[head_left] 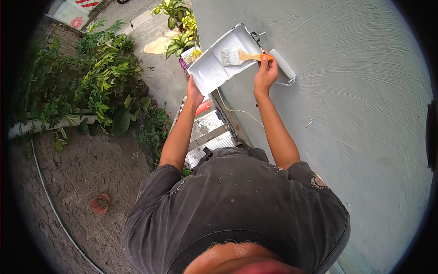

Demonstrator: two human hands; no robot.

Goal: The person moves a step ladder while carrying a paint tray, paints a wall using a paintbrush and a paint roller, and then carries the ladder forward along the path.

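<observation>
My left hand (195, 94) grips the lower left corner of a white paint tray (210, 80), held tilted out in front of me. In my right hand (266, 75) is a paintbrush (248, 56), pinched by its wood and orange handle. The brush's pale, paint-coated bristles lie over the middle of the tray, pointing left. Just right of that hand, a white paint roller (283, 64) rests close against the grey wall, its handle hidden. White paint coats the inside of the tray.
The grey, brush-streaked wall (360, 91) fills the right side, with a nail (310, 123) sticking out. Below the tray are paint-spattered metal ladder steps (205, 125) and a cord (237, 109). Leafy plants (107, 77), a hose (50, 203) and a small pot (100, 204) lie left.
</observation>
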